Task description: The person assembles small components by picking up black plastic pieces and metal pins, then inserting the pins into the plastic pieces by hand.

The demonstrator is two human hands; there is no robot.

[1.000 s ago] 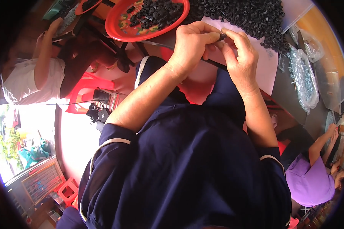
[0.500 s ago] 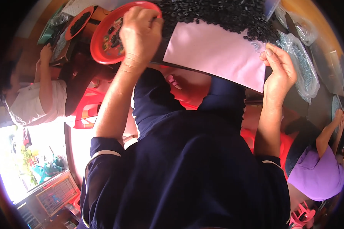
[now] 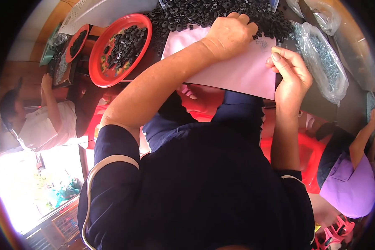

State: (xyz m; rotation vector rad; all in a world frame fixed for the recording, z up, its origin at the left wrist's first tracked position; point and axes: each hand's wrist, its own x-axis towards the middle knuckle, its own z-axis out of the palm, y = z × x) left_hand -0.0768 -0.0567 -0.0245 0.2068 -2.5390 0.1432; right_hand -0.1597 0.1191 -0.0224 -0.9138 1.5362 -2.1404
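Note:
My left hand [image 3: 231,34] reaches across to the near edge of a heap of small black plastic parts [image 3: 196,12]. Its fingers are curled down and their tips are hidden, so whatever they grip does not show. Under that forearm lies a pink sheet [image 3: 237,68]. By the sheet's right edge, my right hand [image 3: 293,77] is closed, thumb pressed to forefinger; anything between them is too small to make out. A few small clear or metallic pieces [image 3: 261,43] lie on the sheet between both hands.
A red basin [image 3: 96,68] with black parts [image 3: 129,46] stands at left. At right lies a clear plastic bag [image 3: 325,62] of small bluish pieces. One person in white [image 3: 50,125] sits at far left, another in purple [image 3: 350,183] at far right.
My left hand has moved right, from over the red basin to the edge of the black heap. My right hand stays by the sheet's right edge. The whole view has shifted slightly.

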